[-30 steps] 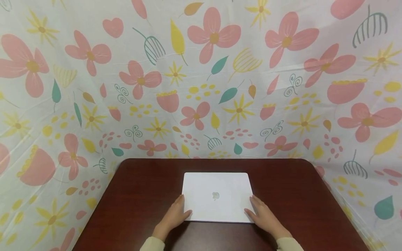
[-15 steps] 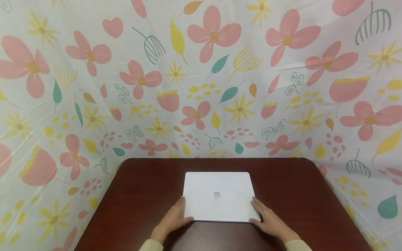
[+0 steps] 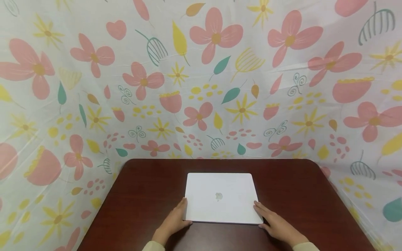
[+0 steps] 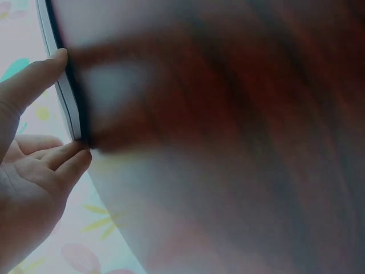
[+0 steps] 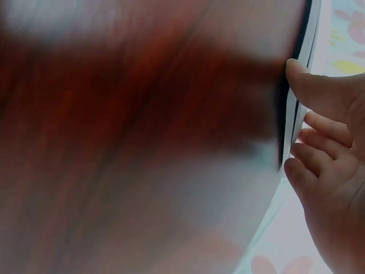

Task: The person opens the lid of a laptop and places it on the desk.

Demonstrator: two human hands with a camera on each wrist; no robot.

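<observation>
A closed silver laptop with an apple logo on its lid lies flat on the dark red-brown table. My left hand is at its near left corner, fingers stretched along the side and thumb at the front edge. The right hand mirrors this at the near right corner, fingertips just over the side edge. In the left wrist view the thumb touches the laptop's thin front edge. The right wrist view has that thumb against the front edge, with the fingers lightly bent beside the corner.
A white cloth printed with pink, yellow and green flowers and leaves hangs behind the table and down both sides. The table's rounded far edge meets it. Pale sleeves show at the wrists.
Both thumbs have slid off the lid to the front edge. My right hand has moved a little right and nearer to me. The laptop shows slightly further right as the whole view shifts.
</observation>
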